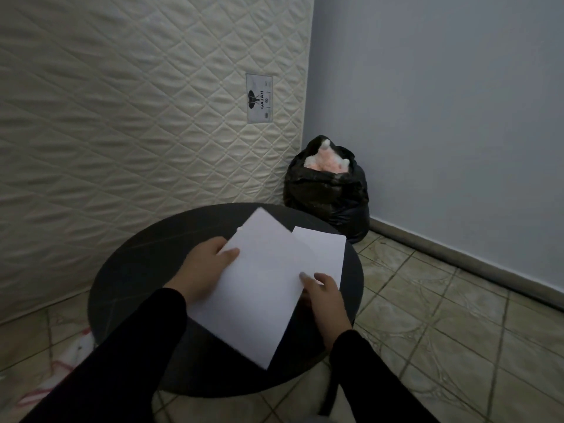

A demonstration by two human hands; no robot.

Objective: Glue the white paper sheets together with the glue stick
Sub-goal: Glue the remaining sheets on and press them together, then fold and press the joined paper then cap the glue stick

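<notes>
A white paper sheet (259,288) is tilted over the round black table (137,264). My left hand (204,270) grips its left edge, thumb on top. My right hand (323,297) pinches the sheet's right edge with its fingertips. A second white sheet (323,248) lies flat on the table behind and to the right, partly covered by the first. No glue stick shows in this view.
An upright quilted mattress (137,117) stands just behind the table on the left. A black bag (329,193) with something pink inside sits in the corner by the blue wall. Tiled floor runs to the right; a white and red cloth (67,364) lies at lower left.
</notes>
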